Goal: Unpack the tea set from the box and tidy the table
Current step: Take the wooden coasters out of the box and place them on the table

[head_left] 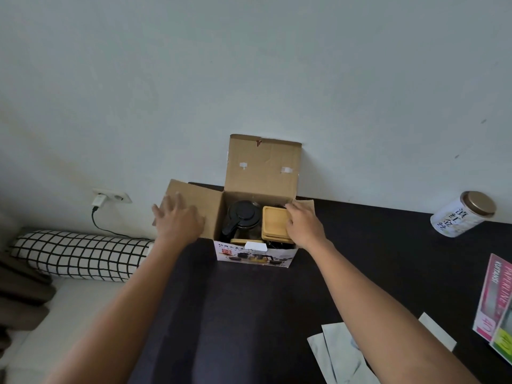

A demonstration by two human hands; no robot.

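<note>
While the left hand (177, 217) lies flat, steadying the box (256, 231) flap, the right hand (303, 224) gripping the wooden trays (274, 224) should lift straight up, clear of the teapot (242, 221).

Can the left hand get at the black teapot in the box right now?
Probably yes. The left hand rests flat on the box's left flap, holding nothing. The teapot sits just beside it with its lid uncovered, and the right hand is at the wooden trays, not over it.
</note>
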